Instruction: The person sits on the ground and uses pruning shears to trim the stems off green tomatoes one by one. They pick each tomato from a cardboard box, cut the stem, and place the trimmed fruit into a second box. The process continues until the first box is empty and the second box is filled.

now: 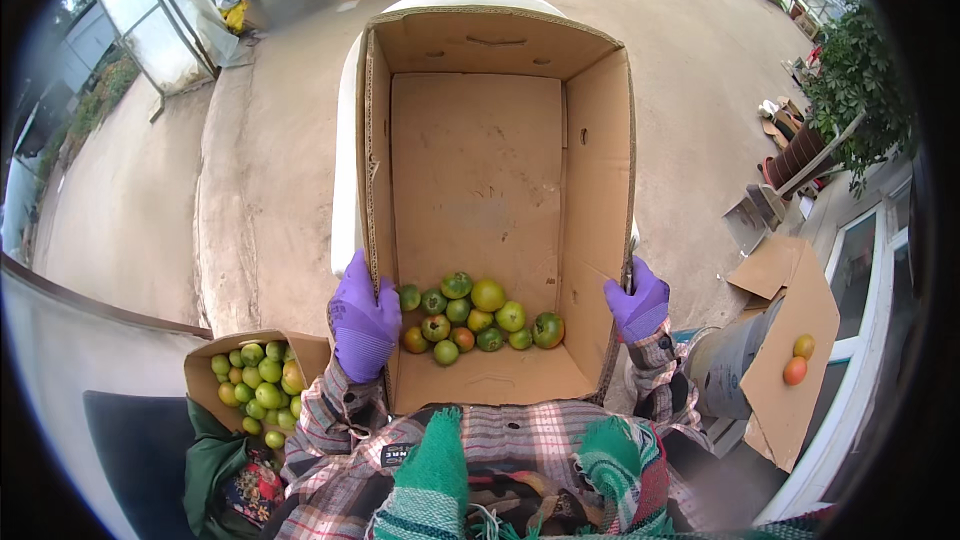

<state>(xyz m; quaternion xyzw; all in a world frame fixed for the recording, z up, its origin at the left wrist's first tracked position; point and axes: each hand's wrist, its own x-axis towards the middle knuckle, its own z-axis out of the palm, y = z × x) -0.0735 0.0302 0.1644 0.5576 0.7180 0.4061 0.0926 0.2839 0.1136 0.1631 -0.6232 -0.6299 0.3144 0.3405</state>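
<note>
A large open cardboard box (pixel 480 142) is before me, its near side close to my plaid shirt. My left hand (pixel 365 322), in a purple glove, grips the box's left wall at the top edge. On the right wall, my right hand (pixel 637 301), gloved the same way, is closed at the edge. A small, dark, partly metallic thing (pixel 630 276) shows by its fingers, too hidden to identify. Green and partly reddened tomatoes (pixel 457 311) lie gathered at the near end inside the box. Beneath the box, a white surface (pixel 346 165) shows at the left and far sides.
Left of me stands a smaller cardboard box (pixel 201 367) of mostly green tomatoes (pixel 266 394). At right, two reddish tomatoes (pixel 795 370) rest on a cardboard sheet (pixel 787 420) over a grey bucket (pixel 724 367). Farther right are a dustpan (pixel 754 219) and a potted plant (pixel 859 82).
</note>
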